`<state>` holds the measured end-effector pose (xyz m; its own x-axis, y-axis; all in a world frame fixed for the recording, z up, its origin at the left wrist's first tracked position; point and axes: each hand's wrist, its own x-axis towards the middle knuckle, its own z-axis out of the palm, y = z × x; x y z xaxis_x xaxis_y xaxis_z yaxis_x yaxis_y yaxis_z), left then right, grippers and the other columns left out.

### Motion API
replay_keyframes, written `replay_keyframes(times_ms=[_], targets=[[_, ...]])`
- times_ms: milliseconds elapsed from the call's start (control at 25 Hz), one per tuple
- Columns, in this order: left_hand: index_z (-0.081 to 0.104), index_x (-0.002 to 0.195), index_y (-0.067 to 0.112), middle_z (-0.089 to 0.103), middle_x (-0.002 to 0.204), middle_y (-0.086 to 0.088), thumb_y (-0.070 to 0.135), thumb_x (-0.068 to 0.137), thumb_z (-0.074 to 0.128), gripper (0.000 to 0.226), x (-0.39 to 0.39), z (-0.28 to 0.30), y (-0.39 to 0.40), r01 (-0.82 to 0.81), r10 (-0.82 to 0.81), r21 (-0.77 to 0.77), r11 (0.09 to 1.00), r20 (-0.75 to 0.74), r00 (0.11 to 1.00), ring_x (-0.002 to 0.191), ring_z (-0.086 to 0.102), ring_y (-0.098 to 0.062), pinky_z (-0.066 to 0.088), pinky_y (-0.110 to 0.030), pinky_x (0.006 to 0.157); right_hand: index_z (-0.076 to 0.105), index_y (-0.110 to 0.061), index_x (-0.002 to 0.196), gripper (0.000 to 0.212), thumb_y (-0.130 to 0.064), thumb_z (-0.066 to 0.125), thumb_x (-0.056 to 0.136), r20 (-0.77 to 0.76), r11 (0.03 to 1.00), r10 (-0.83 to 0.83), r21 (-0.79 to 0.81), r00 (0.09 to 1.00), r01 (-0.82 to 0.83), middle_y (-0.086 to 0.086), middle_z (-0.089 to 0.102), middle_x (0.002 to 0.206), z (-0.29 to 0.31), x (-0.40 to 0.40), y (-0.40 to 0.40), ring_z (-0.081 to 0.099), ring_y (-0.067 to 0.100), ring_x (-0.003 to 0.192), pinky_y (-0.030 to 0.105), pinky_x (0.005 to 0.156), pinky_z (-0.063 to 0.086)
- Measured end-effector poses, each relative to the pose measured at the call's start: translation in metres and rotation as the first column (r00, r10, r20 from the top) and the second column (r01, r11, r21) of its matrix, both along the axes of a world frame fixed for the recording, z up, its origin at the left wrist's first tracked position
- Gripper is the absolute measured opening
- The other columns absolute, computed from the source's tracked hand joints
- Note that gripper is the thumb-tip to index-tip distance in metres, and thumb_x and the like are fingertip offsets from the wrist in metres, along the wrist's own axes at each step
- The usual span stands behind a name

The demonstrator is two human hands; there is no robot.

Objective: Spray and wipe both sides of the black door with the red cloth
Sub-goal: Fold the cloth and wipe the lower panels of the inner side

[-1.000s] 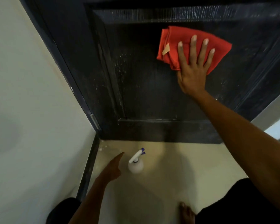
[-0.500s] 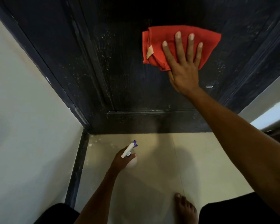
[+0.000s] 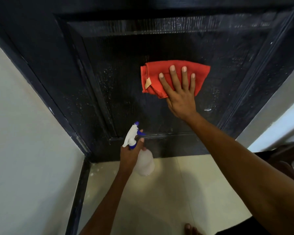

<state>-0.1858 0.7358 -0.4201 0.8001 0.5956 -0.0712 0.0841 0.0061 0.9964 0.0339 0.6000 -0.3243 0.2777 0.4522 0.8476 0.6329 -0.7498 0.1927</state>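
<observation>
The red cloth (image 3: 175,77) is pressed flat against the lower recessed panel of the black door (image 3: 126,78) by the right hand (image 3: 181,97). The fingers (image 3: 174,77) of that hand are spread straight over the cloth, so nothing is clasped; the grip is open and flat, with the palm lying on the door just below the cloth's lower edge. The cloth is folded into a rough rectangle, and a small pale tag (image 3: 148,83) is seen near its left edge.

A spray bottle (image 3: 143,162) is held by the left hand (image 3: 130,153) in front of the door's bottom rail, lifted clear of the floor (image 3: 185,192). The grip is closed around the bottle's neck, just under the white and blue trigger head (image 3: 131,134), with one fingertip laid against the trigger. The nozzle is pointed up towards the door panel. The clear body of the bottle is tilted down and to the right.

Pale specks and droplets are scattered over the door's panel and left stile. A grey wall (image 3: 24,141) is seen at the left, edged by a dark skirting (image 3: 78,192). A bare foot (image 3: 191,229) is visible on the pale tiled floor at the bottom edge.
</observation>
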Motion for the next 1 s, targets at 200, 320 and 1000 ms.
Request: replay_keyframes(times_ms=[200,320,1000], targets=[[0.070,0.108,0.014,0.071,0.079,0.002,0.019,0.098,0.061,0.015,0.010,0.076,0.000,0.004,0.003,-0.037,0.999,0.194,0.981,0.070,0.066,-0.006,0.054,-0.031,0.074,0.021,-0.023,0.162,0.076,-0.016,0.058,0.096,-0.141,0.995,0.102,0.035,0.985,-0.098,0.007,0.015,0.170,0.016,-0.021,-0.010,0.007,0.038,0.157,0.059,0.126,0.004],[0.062,0.130,0.020,0.076,0.113,0.007,0.019,0.097,0.061,0.033,0.011,0.117,0.004,0.156,-0.146,-0.008,0.988,0.313,0.938,0.090,0.070,-0.010,0.054,-0.022,0.081,0.033,-0.019,0.159,0.072,0.000,0.048,0.092,-0.297,0.923,0.313,0.320,0.902,-0.215,0.001,0.031,0.166,0.030,-0.043,-0.010,0.018,0.027,0.157,0.048,0.128,0.008],[0.068,0.117,0.018,0.075,0.104,-0.016,0.028,0.093,0.070,0.026,0.091,0.222,-0.074,0.500,-0.496,0.026,0.866,0.177,0.850,0.057,0.061,-0.026,0.058,-0.043,0.066,0.041,-0.024,0.155,0.048,-0.024,0.042,0.107,-0.326,0.413,0.471,0.903,0.820,0.122,-0.002,0.053,0.149,0.106,-0.013,-0.138,0.051,0.017,0.136,0.037,0.116,0.039]])
